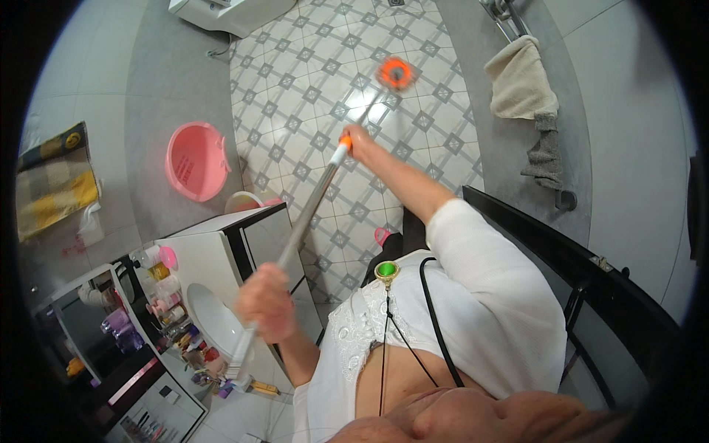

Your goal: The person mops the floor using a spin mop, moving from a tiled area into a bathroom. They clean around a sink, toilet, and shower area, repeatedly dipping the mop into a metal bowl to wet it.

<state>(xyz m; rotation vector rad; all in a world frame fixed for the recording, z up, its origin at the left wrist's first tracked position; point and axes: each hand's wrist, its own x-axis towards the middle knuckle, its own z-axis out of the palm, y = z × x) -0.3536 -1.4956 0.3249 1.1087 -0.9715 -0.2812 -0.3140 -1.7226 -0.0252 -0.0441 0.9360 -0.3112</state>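
Observation:
Both my hands grip a long metal pole [313, 202] that slants across the view from lower left to upper middle. My left hand [267, 304] is wrapped around its upper part, beside the washbasin [213, 315], and is blurred. Farther down, my right hand [359, 142] closes around the pole by an orange and white collar. At the far end is a round orange cleaning head [395, 73] with a grey centre, blurred, over the patterned tile floor [299, 116]. Whether it is a mop or a brush, I cannot tell.
A pink plastic basin [194, 160] hangs on the left wall. Bottles [166, 288] crowd the counter by a mirrored cabinet [83, 338]. Towels [520, 80] hang on the right. A black-framed door [554, 255] stands close on my right; a toilet [232, 16] is at the top.

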